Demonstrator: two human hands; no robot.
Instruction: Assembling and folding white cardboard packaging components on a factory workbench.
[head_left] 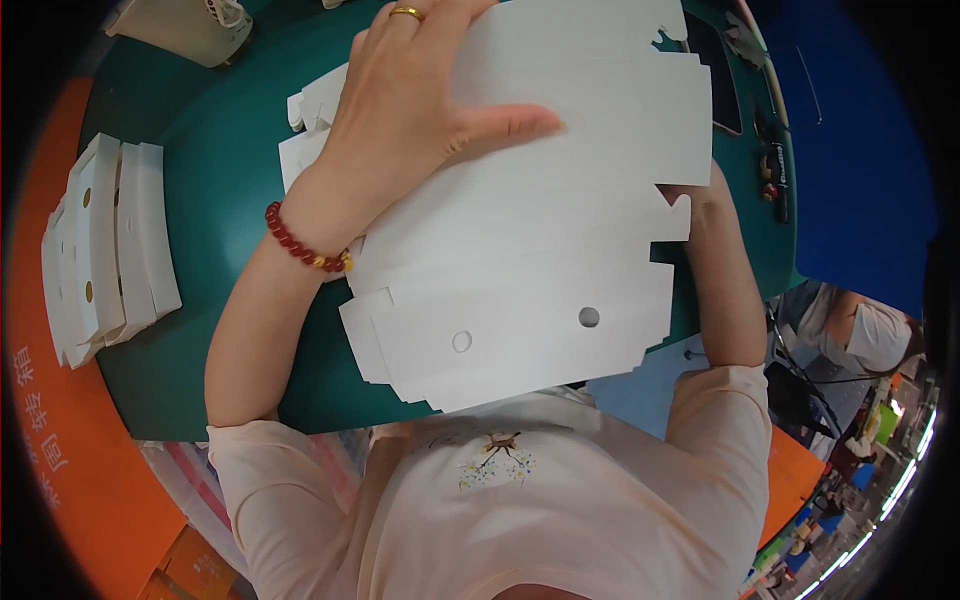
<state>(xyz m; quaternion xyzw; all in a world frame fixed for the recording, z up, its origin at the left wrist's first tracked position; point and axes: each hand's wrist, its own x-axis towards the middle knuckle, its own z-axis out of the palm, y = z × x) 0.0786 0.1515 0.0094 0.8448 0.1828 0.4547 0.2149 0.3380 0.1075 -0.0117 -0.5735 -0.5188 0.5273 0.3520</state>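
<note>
A white die-cut cardboard box blank [540, 230] lies in front of me, its near edge close to my shirt. It has slotted, notched sides and two round holes near that edge; the right hole is open. My left hand [420, 110] rests flat on its upper left part, thumb stretched out to the right and the other fingers pointing to the top edge of the view. A ring and a red bead bracelet [300, 245] are on that arm. My right wrist [708, 205] passes under the blank's right edge, which hides the right hand's fingers. More white flaps [315, 110] show under the blank at the left.
Folded white boxes [110, 240] stand stacked at the table's left edge. On the green table [220, 130], a pale container [190, 30] is at the far left. A dark flat device [715, 80] and a pen-like tool [780, 180] lie at the right. Another person [850, 325] is at the right.
</note>
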